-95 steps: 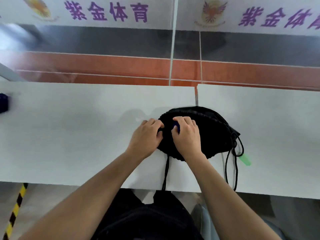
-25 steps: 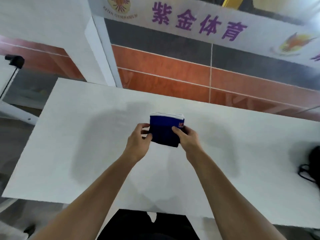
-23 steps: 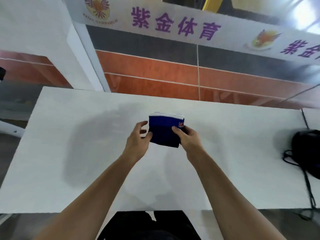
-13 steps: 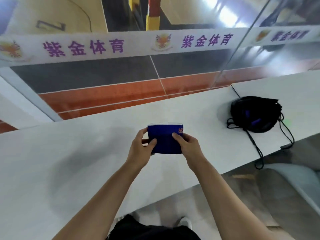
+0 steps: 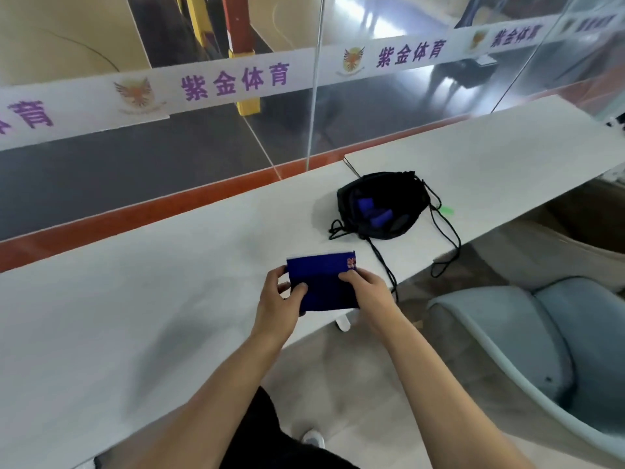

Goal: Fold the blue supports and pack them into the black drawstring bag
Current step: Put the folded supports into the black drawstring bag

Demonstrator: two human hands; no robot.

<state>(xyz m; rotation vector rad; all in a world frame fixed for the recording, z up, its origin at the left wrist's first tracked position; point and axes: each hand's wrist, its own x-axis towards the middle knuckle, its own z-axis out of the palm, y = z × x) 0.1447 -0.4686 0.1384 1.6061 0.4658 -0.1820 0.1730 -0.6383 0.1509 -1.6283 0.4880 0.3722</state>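
Note:
A folded blue support (image 5: pixel 323 280) with a white top edge and a small red logo is held above the white table (image 5: pixel 135 299), near its front edge. My left hand (image 5: pixel 279 299) pinches its left side and my right hand (image 5: pixel 365 287) grips its right side. The black drawstring bag (image 5: pixel 402 192) lies open on the table to the upper right, with blue supports (image 5: pixel 372 211) showing inside. Its cords (image 5: pixel 446 245) trail over the table's front edge.
A second white table (image 5: pixel 490 157) adjoins on the right, beside the bag. A small green object (image 5: pixel 445 210) lies by the bag. A grey padded chair (image 5: pixel 527 350) stands at the lower right. Glass panels with a white banner (image 5: pixel 236 82) run behind the tables.
The view has swung right while both hands carried the folded blue support that way. The bag has come from the frame's right edge to just up and right of the hands.

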